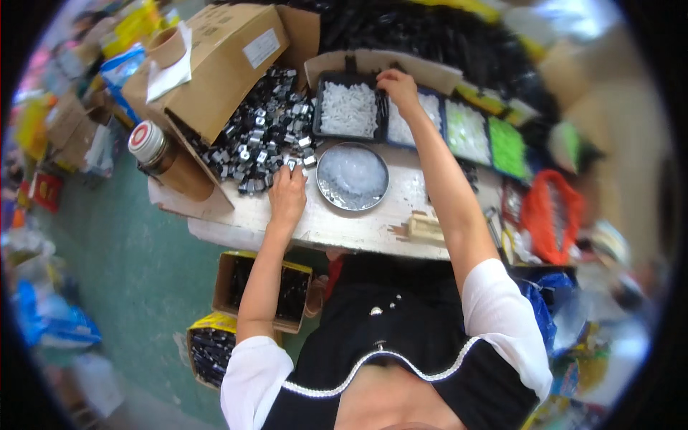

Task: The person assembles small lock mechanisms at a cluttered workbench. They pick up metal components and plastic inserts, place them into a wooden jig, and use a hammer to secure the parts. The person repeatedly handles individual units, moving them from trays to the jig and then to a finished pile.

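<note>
Parts (251,143), small, black and silver, heap at ten o'clock from the round dish (349,207) in the head view. At nine, the left hand (288,192) seems to pinch one silver-faced part (292,164): likely light, stiff, perhaps slick, best held across its sides. Up at one, the right hand (398,86) curls beside the black tray (347,137); its grip, I can't tell.

A whitish table (322,231) carries heaped small parts (261,136), a round dish (352,208) and a black tray (317,118).
</note>
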Motion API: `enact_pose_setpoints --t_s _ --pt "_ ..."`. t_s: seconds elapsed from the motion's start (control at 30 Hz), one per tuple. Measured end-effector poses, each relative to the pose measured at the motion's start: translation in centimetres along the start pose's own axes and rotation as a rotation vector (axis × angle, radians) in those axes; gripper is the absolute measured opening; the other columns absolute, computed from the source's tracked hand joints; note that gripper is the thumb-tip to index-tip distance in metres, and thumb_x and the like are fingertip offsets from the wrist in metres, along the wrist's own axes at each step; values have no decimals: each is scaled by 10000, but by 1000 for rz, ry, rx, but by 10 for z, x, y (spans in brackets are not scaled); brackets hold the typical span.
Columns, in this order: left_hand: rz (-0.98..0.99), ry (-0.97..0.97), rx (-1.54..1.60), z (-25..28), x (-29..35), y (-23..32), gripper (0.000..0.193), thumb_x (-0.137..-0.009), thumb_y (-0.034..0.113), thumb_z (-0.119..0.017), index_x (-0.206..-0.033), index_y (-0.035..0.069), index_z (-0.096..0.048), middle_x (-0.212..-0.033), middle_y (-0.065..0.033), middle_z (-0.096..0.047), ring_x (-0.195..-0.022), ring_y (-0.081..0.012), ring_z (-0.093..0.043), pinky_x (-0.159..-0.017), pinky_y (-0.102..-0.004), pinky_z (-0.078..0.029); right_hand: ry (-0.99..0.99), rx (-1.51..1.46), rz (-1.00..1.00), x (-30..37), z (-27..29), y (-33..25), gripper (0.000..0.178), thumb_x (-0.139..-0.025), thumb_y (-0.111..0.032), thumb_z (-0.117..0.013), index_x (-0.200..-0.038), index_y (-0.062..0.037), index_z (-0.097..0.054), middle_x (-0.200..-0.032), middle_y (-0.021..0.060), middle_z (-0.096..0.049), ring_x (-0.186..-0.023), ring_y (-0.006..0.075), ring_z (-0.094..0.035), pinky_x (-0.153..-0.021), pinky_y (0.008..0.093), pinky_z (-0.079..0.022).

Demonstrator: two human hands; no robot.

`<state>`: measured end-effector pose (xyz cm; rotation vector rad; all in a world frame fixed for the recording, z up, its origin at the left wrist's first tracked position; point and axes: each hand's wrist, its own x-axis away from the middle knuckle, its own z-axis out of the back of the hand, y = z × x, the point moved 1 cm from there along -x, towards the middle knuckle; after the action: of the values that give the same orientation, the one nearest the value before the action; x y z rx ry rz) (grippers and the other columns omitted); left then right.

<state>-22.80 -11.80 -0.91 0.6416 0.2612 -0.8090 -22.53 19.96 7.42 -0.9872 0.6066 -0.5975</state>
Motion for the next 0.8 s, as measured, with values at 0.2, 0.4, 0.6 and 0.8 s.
enact_pose_setpoints --t_s 0.2,0.4,0.6,0.8 --pt "-8 -211 -9 17 0 -1 186 -728 152 -681 -841 10 -641 -893 -188 -549 -770 -344 -601 -651 -413 -498 -231 -100 65 86 55 -33 221 -708 -62 -560 -915 -37 -635 -838 45 -616 -718 128 -552 -680 248 -437" --pt "166 -202 266 20 -6 -36 133 -718 100 -662 -828 27 -672 -651 -107 -605 -536 -223 -576 -523 -322 -474 -357 112 -13 183 133 -2 276 -741 39 -475 -956 -38 -630 -898 39 -609 -817 138 -571 -729 269 -453" --pt "588 -116 1184 40 10 10 167 -819 94 -626 -955 -2 -629 -686 -43 -610 -467 -76 -518 -384 -198 -392 -367 575 227 250 140 37 246 -750 -7 -512 -933 -93 -652 -915 74 -592 -912 259 -547 -772 394 -409" --pt "628 -109 1444 30 34 83 141 -813 57 -627 -935 -10 -603 -716 -65 -604 -525 -139 -567 -421 -254 -450 -261 695 469 277 121 53 298 -737 -43 -508 -987 -133 -643 -1021 46 -578 -1028 229 -467 -821 425 -344"
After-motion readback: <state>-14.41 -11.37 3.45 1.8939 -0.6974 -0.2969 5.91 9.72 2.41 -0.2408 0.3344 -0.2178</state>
